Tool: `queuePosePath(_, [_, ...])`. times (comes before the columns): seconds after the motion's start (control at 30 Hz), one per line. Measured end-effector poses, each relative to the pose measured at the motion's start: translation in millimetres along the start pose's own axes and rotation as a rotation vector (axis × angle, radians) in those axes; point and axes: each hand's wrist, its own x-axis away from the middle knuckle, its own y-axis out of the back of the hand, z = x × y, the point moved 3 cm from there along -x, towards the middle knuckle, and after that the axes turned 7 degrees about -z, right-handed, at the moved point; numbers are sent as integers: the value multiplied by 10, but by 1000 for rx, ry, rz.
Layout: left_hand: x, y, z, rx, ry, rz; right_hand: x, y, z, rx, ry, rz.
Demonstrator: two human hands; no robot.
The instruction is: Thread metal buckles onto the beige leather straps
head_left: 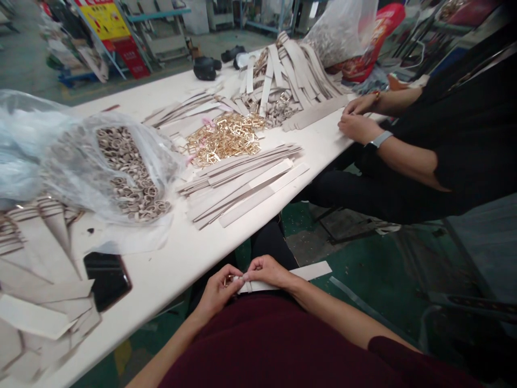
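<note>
Over my lap, both hands work close together at one end of a pale beige belt strap [317,270]. My left hand [218,290] is closed in a pinch at that end, where a bit of gold metal, apparently a buckle, glints between the fingers. Fingertips of my right hand [267,271] press on the strap right beside the left thumb. A narrow band crosses the strap just below the right fingers. The rest of the strap passes under my right wrist and sticks out to the right. My fingers hide most of the buckle.
On the white table [177,269] lie flat straps [250,188], a heap of gold buckles [230,137], a plastic bag of small loops [129,172], a phone [107,280] and stacked straps [40,302]. A co-worker's hands [361,121] are at the table's right edge.
</note>
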Motion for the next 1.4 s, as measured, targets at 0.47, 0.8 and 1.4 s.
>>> queuePosePath(0.47, [45,0,37,166,123,-9,-20,-88,17,-109,-76,79])
queuePosePath(0.8, [-51,114,-34,-456,-410,-45,-6,-181,4,-214,-144,-54])
queuePosePath(1.4, [166,224,-97,-438,-376,3,88,-133,33,-151,-163,164])
